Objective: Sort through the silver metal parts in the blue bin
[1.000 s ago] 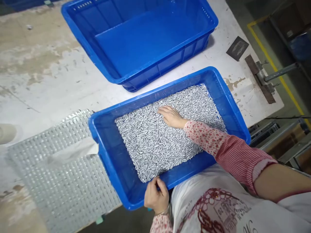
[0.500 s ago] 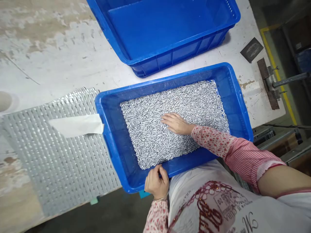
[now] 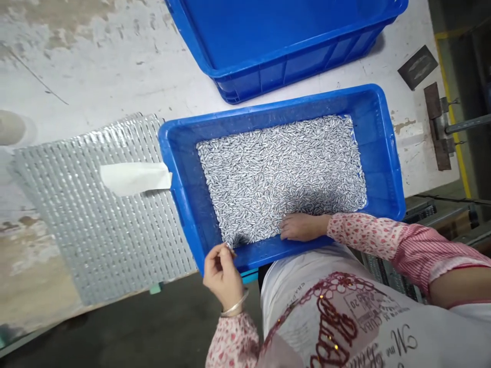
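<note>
A blue plastic crate in front of me holds a thick layer of small silvery metal pieces. My right hand lies on the pieces at the crate's near wall, fingers together and pressed flat into them. My left hand is raised just off the crate's near left corner, thumb and fingers pinched on a small silvery piece.
A second blue crate, with nothing showing inside, stands behind the first. Left of the crate lies a perforated metal sheet with a white paper slip on it. Metal brackets sit at the table's right edge. My apron fills the lower right.
My right hand slid from the middle of the pieces back to the near wall. My left hand let go of the crate rim and now pinches a small piece.
</note>
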Demonstrator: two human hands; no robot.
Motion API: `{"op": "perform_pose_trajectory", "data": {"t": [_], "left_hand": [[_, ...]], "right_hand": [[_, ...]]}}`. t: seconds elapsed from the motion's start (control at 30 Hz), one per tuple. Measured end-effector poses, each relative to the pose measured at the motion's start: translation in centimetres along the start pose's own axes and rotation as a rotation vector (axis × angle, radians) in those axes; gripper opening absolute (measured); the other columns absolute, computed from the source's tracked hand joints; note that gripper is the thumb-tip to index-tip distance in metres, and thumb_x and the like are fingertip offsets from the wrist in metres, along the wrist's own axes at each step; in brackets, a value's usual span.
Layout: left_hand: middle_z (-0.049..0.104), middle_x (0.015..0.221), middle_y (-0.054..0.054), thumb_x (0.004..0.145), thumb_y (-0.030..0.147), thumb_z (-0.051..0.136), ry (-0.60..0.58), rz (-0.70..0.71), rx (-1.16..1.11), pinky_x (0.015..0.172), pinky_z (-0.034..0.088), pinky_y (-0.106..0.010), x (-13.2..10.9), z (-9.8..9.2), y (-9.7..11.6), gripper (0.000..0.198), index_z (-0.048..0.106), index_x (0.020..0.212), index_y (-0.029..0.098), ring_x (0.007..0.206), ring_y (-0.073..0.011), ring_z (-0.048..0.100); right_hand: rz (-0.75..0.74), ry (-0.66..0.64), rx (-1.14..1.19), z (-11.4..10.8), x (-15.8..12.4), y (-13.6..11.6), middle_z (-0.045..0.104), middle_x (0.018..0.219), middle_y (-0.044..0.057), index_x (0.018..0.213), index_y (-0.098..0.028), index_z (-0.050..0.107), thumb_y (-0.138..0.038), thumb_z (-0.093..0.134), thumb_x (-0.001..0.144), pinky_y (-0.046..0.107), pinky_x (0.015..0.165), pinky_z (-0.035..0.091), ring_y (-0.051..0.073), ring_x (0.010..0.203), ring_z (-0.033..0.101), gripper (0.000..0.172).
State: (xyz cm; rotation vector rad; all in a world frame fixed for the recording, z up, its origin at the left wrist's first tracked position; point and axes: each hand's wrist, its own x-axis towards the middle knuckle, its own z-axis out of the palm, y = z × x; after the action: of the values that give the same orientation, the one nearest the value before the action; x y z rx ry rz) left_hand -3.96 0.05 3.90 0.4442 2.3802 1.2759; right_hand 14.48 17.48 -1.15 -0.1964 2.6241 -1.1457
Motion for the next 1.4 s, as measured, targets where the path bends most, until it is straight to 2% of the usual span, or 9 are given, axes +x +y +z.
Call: {"op": "perform_pose_trajectory", "data": {"t": [0.2,0.27,0.4,0.67,0.8,0.9,1.0,1.1,1.4], "left_hand": [[0.059,0.117,-0.011,0.090,0.028,0.047,-0.643,0.425,0.494,0.097,0.044,-0.040,5.8,1.5,-0.4,0.034,0.060,0.120,0.019,0.108,-0.0252,0.055],[0.055,0.126,-0.013,0.089,0.022,0.044,-0.771,0.542,0.666,0.100,0.043,-0.044,6.7,2.7,-0.6,0.039,0.059,0.125,0.020,0.113,-0.0282,0.052],[0.051,0.132,-0.013,0.087,0.019,0.045,-0.867,0.607,0.951,0.090,0.048,-0.043,7.1,3.7,-1.1,0.040,0.062,0.123,0.023,0.107,-0.0291,0.054],[0.059,0.111,-0.011,0.089,0.026,0.042,-0.922,0.443,1.171,0.074,0.051,-0.035,7.9,1.8,-1.9,0.032,0.071,0.103,0.023,0.088,-0.0240,0.060],[0.061,0.102,-0.009,0.089,0.033,0.043,-0.930,0.481,0.965,0.077,0.050,-0.033,6.9,3.3,-1.2,0.032,0.069,0.105,0.023,0.091,-0.0228,0.061],[0.063,0.100,-0.008,0.088,0.031,0.043,-1.105,0.476,0.786,0.083,0.049,-0.031,5.7,5.1,-1.1,0.032,0.070,0.102,0.022,0.086,-0.0198,0.062],[0.067,0.101,-0.007,0.085,0.027,0.046,-1.275,0.406,0.800,0.082,0.048,-0.031,5.0,6.4,-1.5,0.032,0.070,0.107,0.026,0.086,-0.0196,0.064],[0.070,0.101,-0.005,0.085,0.030,0.049,-1.245,0.364,0.897,0.079,0.049,-0.031,5.2,6.3,-2.2,0.029,0.071,0.105,0.029,0.085,-0.0208,0.065],[0.071,0.099,-0.009,0.088,0.039,0.045,-0.812,0.378,0.892,0.075,0.047,-0.032,4.9,2.1,-2.1,0.034,0.069,0.105,0.022,0.084,-0.0234,0.065]], "right_hand": [[0.197,-0.002,0.021,-1.8,-3.0,0.2,0.071,0.094,0.007,0.105,-0.017,0.067,-0.019,0.048,0.094,0.030,0.076,0.044,0.018,0.084,0.064,0.022],[0.278,0.034,0.013,-2.3,-4.2,0.6,0.071,0.093,0.007,0.105,-0.017,0.067,-0.019,0.047,0.095,0.030,0.076,0.043,0.018,0.084,0.063,0.023],[0.449,0.105,0.030,-3.0,-7.2,1.4,0.071,0.098,0.008,0.107,-0.018,0.068,-0.022,0.045,0.097,0.029,0.077,0.043,0.018,0.087,0.064,0.025],[0.659,0.110,0.076,-2.9,-12.1,1.8,0.072,0.100,0.008,0.108,-0.019,0.069,-0.024,0.046,0.096,0.027,0.077,0.040,0.018,0.089,0.064,0.026],[0.687,0.061,0.069,-2.2,-12.6,1.7,0.072,0.097,0.007,0.105,-0.019,0.069,-0.025,0.047,0.096,0.026,0.073,0.037,0.018,0.086,0.063,0.025],[0.657,0.059,0.079,-1.7,-12.2,1.5,0.072,0.096,0.006,0.102,-0.019,0.070,-0.026,0.046,0.096,0.026,0.073,0.036,0.018,0.086,0.063,0.025],[0.573,0.078,0.102,-1.3,-11.4,1.1,0.072,0.095,0.005,0.100,-0.019,0.071,-0.026,0.046,0.096,0.027,0.073,0.037,0.018,0.085,0.063,0.026],[0.452,0.095,0.146,-1.4,-10.1,0.7,0.072,0.099,0.005,0.101,-0.018,0.071,-0.023,0.047,0.096,0.027,0.075,0.039,0.017,0.089,0.063,0.025],[0.175,-0.036,0.036,-0.7,0.6,-0.2,0.067,0.104,0.006,0.103,-0.022,0.070,-0.020,0.056,0.090,0.028,0.066,0.039,0.019,0.093,0.060,0.019]]}}
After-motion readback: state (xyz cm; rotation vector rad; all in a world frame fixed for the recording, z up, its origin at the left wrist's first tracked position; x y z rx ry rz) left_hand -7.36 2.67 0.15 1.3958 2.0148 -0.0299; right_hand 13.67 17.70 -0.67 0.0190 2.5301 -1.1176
